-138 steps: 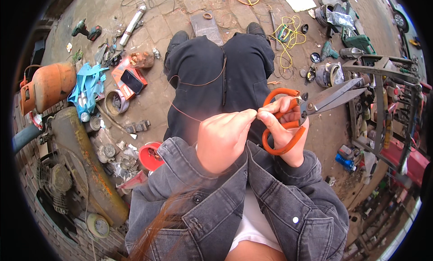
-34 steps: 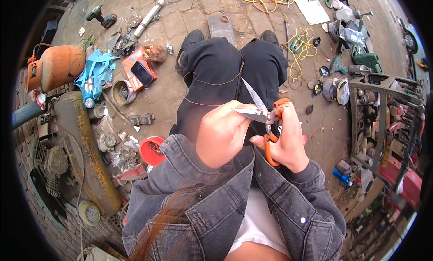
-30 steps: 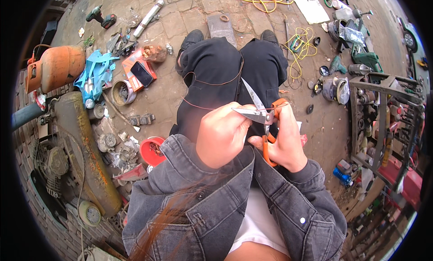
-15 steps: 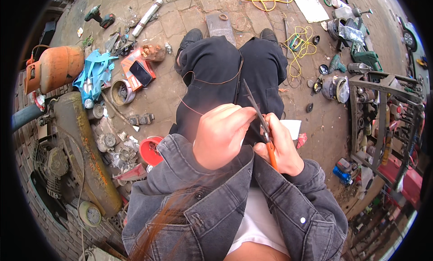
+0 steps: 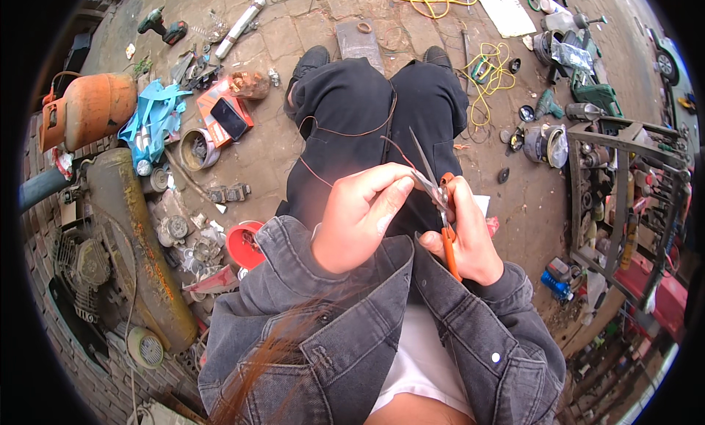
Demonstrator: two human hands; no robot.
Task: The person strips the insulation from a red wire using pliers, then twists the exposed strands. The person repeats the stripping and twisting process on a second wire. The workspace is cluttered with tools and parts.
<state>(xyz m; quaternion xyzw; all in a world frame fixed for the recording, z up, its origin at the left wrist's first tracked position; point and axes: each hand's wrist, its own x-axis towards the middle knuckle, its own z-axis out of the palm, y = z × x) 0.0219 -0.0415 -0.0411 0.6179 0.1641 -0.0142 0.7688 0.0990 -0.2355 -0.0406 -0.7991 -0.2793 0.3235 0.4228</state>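
My left hand (image 5: pixel 361 218) is closed, thumb and fingertips pinching a thin reddish-brown wire (image 5: pixel 348 135). The wire loops over my dark trousers and runs back into that hand. A short curved end of it sticks out past my fingertips. In my right hand (image 5: pixel 470 230) is a pair of scissors (image 5: pixel 449 250) with orange handles. Their blades are spread and point away from me, one close to my left fingertips and the wire. Whether the blades touch the wire, I cannot tell.
To the left stand a red bowl (image 5: pixel 244 246), an orange gas cylinder (image 5: pixel 99 110) and a rusty tank (image 5: pixel 132 241). A phone (image 5: pixel 230 119) lies on an orange box. On the right are a metal frame rack (image 5: pixel 624 175) and a yellow cord (image 5: pixel 485 105).
The scissors' blades have spread apart in my right hand. My left hand has turned a little, and a short wire end now shows beyond its fingertips.
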